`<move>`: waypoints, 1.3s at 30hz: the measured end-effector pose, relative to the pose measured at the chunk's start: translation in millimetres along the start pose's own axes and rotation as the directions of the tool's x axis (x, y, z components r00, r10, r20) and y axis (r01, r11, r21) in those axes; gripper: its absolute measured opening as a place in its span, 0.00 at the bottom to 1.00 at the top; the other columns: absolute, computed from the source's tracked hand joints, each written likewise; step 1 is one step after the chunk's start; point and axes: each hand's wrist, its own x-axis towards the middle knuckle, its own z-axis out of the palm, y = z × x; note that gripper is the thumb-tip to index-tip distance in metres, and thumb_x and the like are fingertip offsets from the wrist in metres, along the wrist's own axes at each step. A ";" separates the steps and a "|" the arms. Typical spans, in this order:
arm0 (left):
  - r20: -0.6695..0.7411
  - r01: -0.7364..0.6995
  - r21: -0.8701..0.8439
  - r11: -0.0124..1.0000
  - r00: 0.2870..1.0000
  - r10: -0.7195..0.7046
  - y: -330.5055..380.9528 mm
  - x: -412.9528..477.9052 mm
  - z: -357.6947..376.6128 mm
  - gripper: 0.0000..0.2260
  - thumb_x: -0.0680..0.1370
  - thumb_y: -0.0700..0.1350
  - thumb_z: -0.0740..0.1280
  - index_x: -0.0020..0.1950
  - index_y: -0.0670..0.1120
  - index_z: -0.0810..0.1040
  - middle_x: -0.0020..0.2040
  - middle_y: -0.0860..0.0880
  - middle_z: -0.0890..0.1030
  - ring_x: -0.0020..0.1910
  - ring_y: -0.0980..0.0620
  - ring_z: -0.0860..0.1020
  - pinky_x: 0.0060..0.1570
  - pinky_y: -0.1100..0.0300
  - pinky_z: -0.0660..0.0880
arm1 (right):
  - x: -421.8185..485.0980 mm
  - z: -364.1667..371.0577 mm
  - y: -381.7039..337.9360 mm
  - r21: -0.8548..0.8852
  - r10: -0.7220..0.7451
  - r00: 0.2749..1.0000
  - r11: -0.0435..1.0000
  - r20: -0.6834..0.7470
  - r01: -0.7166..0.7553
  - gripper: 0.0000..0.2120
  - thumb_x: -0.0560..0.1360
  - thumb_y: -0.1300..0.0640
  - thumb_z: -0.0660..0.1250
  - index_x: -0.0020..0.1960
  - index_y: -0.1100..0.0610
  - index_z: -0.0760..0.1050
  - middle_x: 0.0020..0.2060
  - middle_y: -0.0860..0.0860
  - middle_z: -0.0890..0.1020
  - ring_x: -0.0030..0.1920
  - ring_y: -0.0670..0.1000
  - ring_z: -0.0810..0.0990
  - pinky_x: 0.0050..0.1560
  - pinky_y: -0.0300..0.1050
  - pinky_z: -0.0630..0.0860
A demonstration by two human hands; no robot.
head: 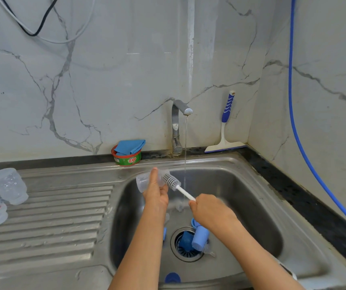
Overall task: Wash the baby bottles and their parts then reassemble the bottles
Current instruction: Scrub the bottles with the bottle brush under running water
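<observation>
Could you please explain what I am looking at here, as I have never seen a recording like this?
There is no machine: this single picture comes from a camera worn on a person's head, looking down at their own bare hands over a steel sink. The left hand grips a clear baby bottle; the right hand holds a bottle brush, its bristles at the bottle's mouth. The tap runs. Blue caps lie by the drain; two more bottles sit on the drainboard.
</observation>
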 end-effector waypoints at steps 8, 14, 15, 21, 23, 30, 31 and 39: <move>-0.045 0.146 -0.084 0.986 0.988 -0.150 -2.1 8.7 -4.0 0.27 0.75 0.47 0.72 0.70 0.42 0.66 0.48 0.40 0.78 0.44 0.45 0.79 0.57 0.49 0.77 | -3.7 -7.7 0.2 -0.099 -0.010 1.000 0.995 0.016 0.011 0.11 0.80 0.52 0.53 0.43 0.55 0.68 0.33 0.49 0.69 0.40 0.53 0.72 0.38 0.44 0.69; -0.096 0.173 -0.265 0.949 0.974 -0.205 12.8 8.1 -9.5 0.33 0.72 0.48 0.75 0.71 0.45 0.62 0.62 0.38 0.73 0.60 0.39 0.76 0.54 0.46 0.79 | -2.9 -14.9 14.9 -0.184 0.113 0.992 0.975 -0.055 -0.121 0.12 0.79 0.60 0.55 0.59 0.58 0.74 0.48 0.52 0.78 0.43 0.52 0.73 0.42 0.43 0.71; -0.101 0.168 -0.267 0.949 0.974 -0.201 14.0 9.4 -10.0 0.34 0.71 0.48 0.75 0.72 0.45 0.61 0.61 0.38 0.73 0.60 0.39 0.76 0.52 0.46 0.80 | -1.2 -17.6 19.5 -0.166 0.138 0.987 0.975 -0.076 -0.149 0.13 0.80 0.59 0.54 0.60 0.58 0.74 0.50 0.53 0.79 0.43 0.53 0.73 0.42 0.44 0.71; -0.064 0.284 -0.212 0.935 0.951 -0.303 -3.6 4.5 -5.9 0.34 0.73 0.50 0.74 0.73 0.43 0.62 0.66 0.35 0.70 0.61 0.36 0.74 0.48 0.42 0.79 | 2.9 -27.1 30.9 -0.071 0.220 0.965 0.970 -0.141 -0.232 0.16 0.82 0.52 0.53 0.63 0.57 0.73 0.55 0.53 0.79 0.49 0.54 0.76 0.44 0.44 0.71; -0.051 0.336 -0.205 0.919 0.934 -0.353 -8.8 3.8 -3.4 0.33 0.72 0.49 0.74 0.72 0.43 0.63 0.66 0.35 0.69 0.61 0.34 0.74 0.43 0.40 0.79 | 1.9 -30.2 33.8 -0.056 0.235 0.960 0.968 -0.150 -0.246 0.17 0.83 0.51 0.52 0.64 0.57 0.73 0.55 0.53 0.78 0.52 0.55 0.77 0.44 0.44 0.70; -0.046 0.392 -0.133 0.910 0.915 -0.400 -27.6 12.2 35.2 0.33 0.75 0.48 0.72 0.74 0.42 0.61 0.69 0.35 0.66 0.66 0.34 0.70 0.56 0.40 0.75 | 5.1 -40.3 43.3 0.034 0.264 0.945 0.964 -0.194 -0.262 0.17 0.82 0.53 0.51 0.61 0.59 0.73 0.53 0.55 0.79 0.49 0.56 0.77 0.45 0.45 0.72; -0.038 0.381 -0.120 0.917 0.921 -0.388 -28.5 14.4 42.8 0.32 0.75 0.48 0.72 0.74 0.42 0.61 0.69 0.35 0.67 0.66 0.34 0.70 0.58 0.40 0.74 | 5.9 -40.7 44.1 0.048 0.267 0.943 0.964 -0.199 -0.262 0.17 0.82 0.54 0.51 0.61 0.60 0.73 0.53 0.55 0.78 0.47 0.56 0.76 0.45 0.45 0.71; 0.001 0.352 0.011 0.936 0.936 -0.352 -28.7 18.6 66.0 0.29 0.75 0.47 0.72 0.71 0.40 0.65 0.65 0.37 0.72 0.62 0.37 0.74 0.58 0.42 0.75 | 9.7 -37.4 44.7 0.083 0.247 0.951 0.968 -0.186 -0.235 0.17 0.82 0.52 0.52 0.59 0.60 0.74 0.44 0.53 0.74 0.42 0.54 0.73 0.42 0.44 0.69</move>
